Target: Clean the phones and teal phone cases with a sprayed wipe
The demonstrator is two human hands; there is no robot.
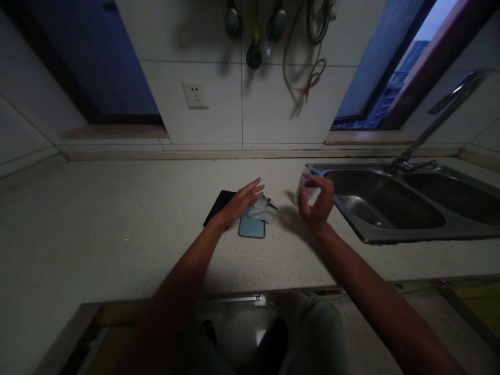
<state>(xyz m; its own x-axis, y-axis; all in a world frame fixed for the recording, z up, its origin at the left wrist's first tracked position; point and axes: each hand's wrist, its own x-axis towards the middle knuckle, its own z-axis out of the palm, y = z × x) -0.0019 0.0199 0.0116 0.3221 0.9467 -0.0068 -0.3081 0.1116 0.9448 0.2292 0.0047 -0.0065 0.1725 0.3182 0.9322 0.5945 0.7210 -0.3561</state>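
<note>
Over the speckled table [117, 208], the right hand [318, 202] pinches a translucent bag [302, 187]; the left hand [242, 200] is spread beside a crumpled grey sheet [261, 212] on a round-cornered case [252, 229].

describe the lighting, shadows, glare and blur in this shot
In the head view: dim light, bluish at the right-side window; a soft shadow on the countertop beside the right hand; a dull glint inside the sink; soft, hard-to-read detail on the packet that hand holds; that window slanting, perhaps from a wide lens.
</note>
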